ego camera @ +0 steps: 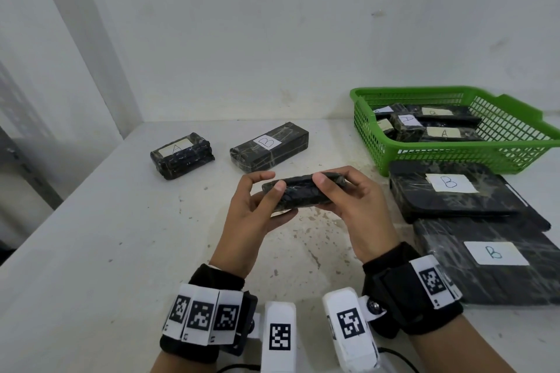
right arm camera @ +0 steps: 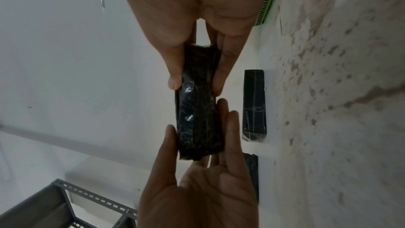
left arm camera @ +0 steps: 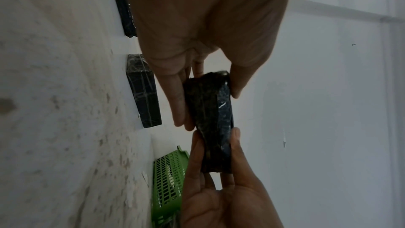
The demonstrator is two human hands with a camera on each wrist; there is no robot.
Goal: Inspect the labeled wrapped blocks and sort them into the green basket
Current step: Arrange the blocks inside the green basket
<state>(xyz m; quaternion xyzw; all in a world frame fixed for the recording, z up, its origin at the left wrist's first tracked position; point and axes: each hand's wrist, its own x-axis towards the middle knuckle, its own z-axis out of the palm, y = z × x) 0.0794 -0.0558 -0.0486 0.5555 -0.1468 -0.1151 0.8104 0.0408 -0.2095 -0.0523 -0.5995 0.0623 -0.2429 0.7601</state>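
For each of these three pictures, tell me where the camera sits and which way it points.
Head: worn on the head, looking down at the table, green basket, both forearms.
Left wrist: along the left hand at the held block.
Right wrist: along the right hand toward the same block.
Shared: all three show both hands gripping that block.
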